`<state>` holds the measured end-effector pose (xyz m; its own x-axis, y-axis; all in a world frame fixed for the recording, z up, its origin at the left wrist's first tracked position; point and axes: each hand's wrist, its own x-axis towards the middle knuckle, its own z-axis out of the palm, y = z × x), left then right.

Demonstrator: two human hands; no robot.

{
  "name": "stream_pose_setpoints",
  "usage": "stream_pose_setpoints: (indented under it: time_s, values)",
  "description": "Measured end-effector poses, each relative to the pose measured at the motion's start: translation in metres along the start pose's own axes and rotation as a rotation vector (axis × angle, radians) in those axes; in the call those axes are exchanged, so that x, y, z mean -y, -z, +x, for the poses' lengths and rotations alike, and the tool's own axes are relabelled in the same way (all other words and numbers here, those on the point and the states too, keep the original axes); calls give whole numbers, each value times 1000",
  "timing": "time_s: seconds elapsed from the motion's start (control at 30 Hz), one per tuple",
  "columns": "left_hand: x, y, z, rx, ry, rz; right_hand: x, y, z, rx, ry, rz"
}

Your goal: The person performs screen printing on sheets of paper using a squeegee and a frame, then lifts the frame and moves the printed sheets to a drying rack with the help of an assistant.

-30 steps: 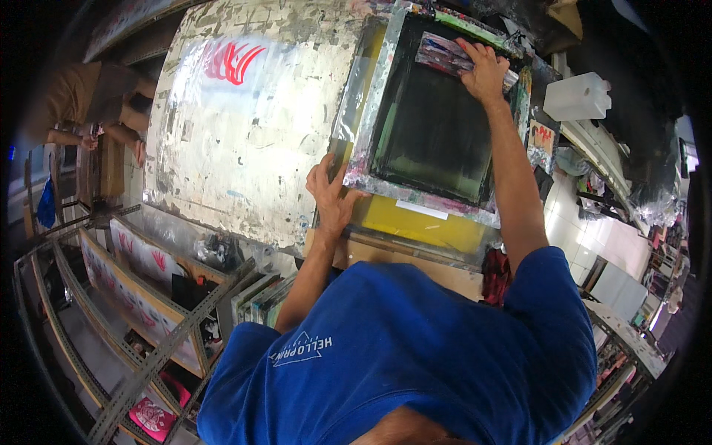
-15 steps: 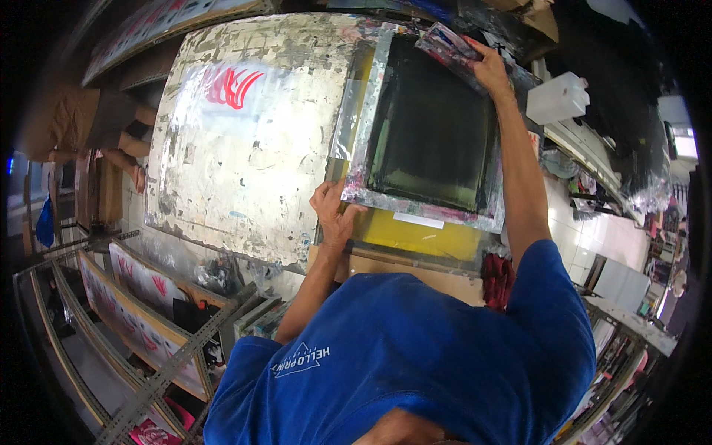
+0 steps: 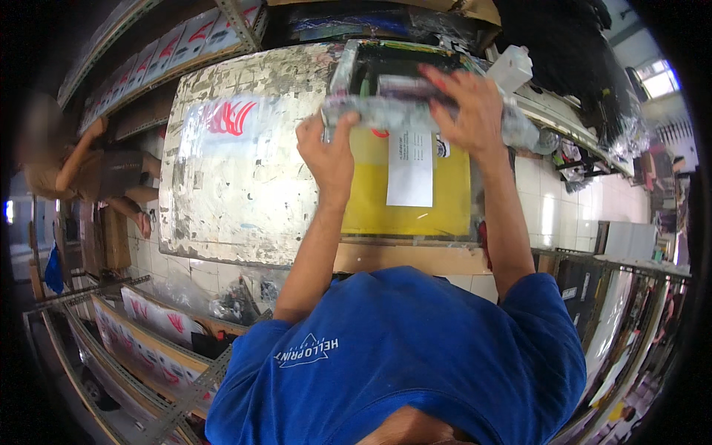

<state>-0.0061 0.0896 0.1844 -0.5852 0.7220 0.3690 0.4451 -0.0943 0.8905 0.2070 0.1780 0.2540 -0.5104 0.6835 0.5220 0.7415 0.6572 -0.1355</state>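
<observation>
A screen printing frame (image 3: pixel 400 113) with a stained metal rim and dark mesh is tilted, its near edge raised off a yellow board (image 3: pixel 445 211). My left hand (image 3: pixel 330 156) pinches the near left corner of that rim. Over the near rail, towards the right, my right hand (image 3: pixel 478 115) is slightly blurred, fingers apart and red-stained. Just beyond those fingers a blurred squeegee (image 3: pixel 404 85) lies inside the frame. Beneath the raised edge, a white printed paper sheet (image 3: pixel 409 174) rests on the yellow board, with a bit of red print partly hidden beside it.
Left of the frame spreads a worn white tabletop (image 3: pixel 237 193) bearing a clear sheet with red strokes (image 3: pixel 228 119). A white plastic bottle (image 3: pixel 512 68) stands at the back right. Metal racks (image 3: pixel 159 348) hold printed panels at lower left. Another person (image 3: pixel 111 174) is at far left.
The frame's near edge has risen and moved away from me, uncovering the paper sheet. My right hand has come nearer from the far right corner, leaving the squeegee in the frame.
</observation>
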Motion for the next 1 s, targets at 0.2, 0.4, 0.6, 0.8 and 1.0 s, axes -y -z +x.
stream_pose_setpoints:
  time_s: [0.2,0.4,0.6,0.8,1.0]
  values:
    - [9,-35,43,9,46,-387,-45,22,81,15,-77,84]
    - [162,-47,-45,-52,229,823,-43,27,126,-146,-27,163]
    - [204,-52,-69,-119,192,392,-43,35,146,-123,25,205]
    - [153,-51,-33,-278,327,-9,-50,32,153,-83,-49,162]
    - [191,15,22,-355,473,-163,-53,37,148,-95,-110,141]
